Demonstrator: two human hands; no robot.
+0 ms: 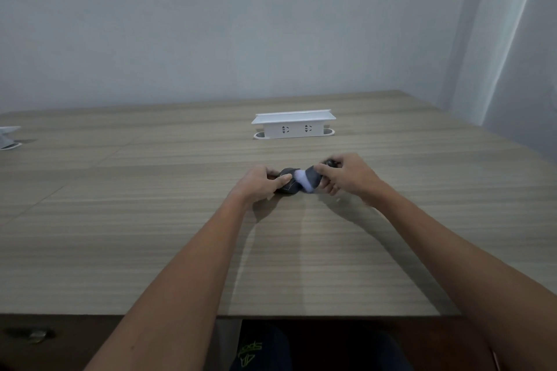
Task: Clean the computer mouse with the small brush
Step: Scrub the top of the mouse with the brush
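Observation:
A dark grey computer mouse (287, 185) lies on the wooden table (150, 220), a little past the middle. My left hand (260, 182) grips it from the left side, thumb over its top. My right hand (340, 176) holds a small brush (312, 179) with a grey body and white bristles. The white bristles (301, 179) press against the right side of the mouse. A dark round part (331, 163) shows above my right fingers; I cannot tell what it is.
A white pop-up socket box (294, 125) stands on the table behind the hands. Another white box (9, 137) sits at the far left edge. The table's front edge runs close to my body. A pale wall rises behind the table.

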